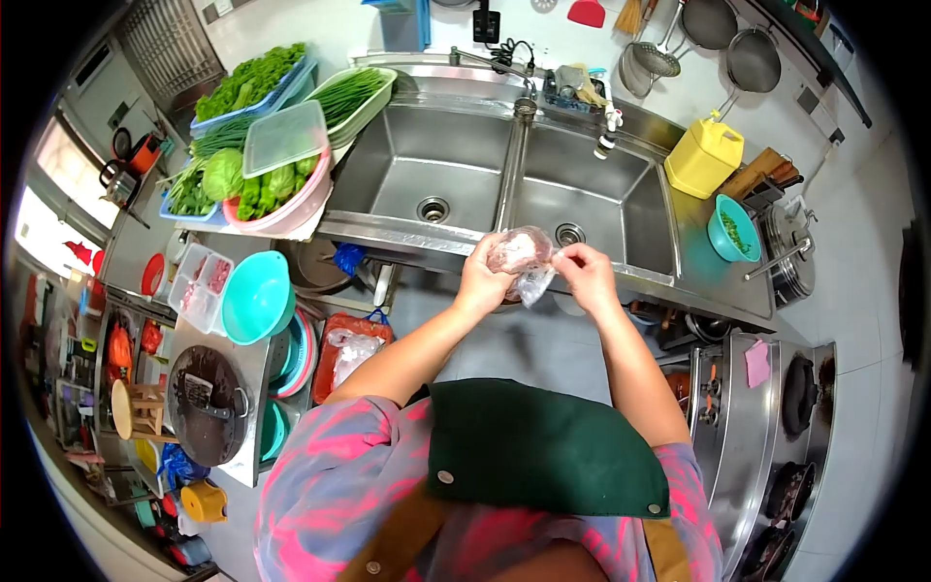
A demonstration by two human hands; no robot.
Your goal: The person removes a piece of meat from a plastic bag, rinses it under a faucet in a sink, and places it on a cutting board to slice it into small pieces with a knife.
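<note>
A piece of meat in a clear plastic bag [521, 251] is held up in front of the sink's near edge. My left hand [482, 278] is wrapped around its left side. On the right, my right hand [586, 278] pinches the loose plastic of the bag between thumb and fingers. Just beyond both hands lies the double steel sink [436, 234], with a drain in each basin and a faucet [492, 64] at the back.
At the left stand a pink basin [281, 221] of greens, vegetable trays, a turquoise bowl [257, 299] and a round chopping board [207, 436] with a cleaver [208, 398]. A yellow jug [705, 158] and a turquoise bowl of chopped greens [734, 229] are right. Stove [742, 427] lower right.
</note>
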